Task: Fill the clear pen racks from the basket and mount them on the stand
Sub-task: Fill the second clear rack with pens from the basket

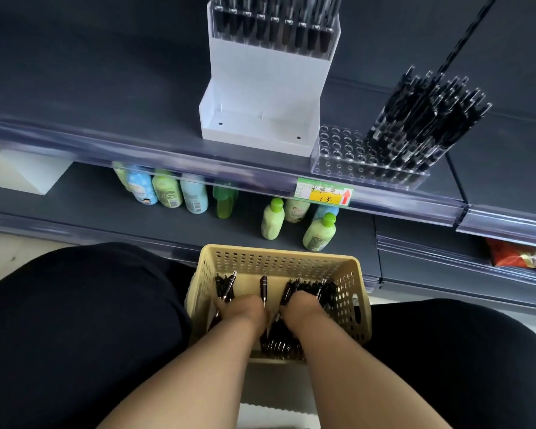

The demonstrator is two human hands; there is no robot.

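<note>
Left hand (pixel 241 311) and right hand (pixel 301 308) dip among basket (pixel 276 253) pens (pixel 317 289).

Dressed in plain black cloth over both legs: left leg (pixel 81 320) as a broad, rounded dark mass in the lower left of the frame, right leg (pixel 464 360) likewise in the lower right. Matte, smooth fabric, slightly lighter along the upper curve. Bare left forearm (pixel 211 366) and right forearm (pixel 344 366) in the lower centre, ending in the uncovered left grip (pixel 242 309) and right grip (pixel 302 306).
</note>
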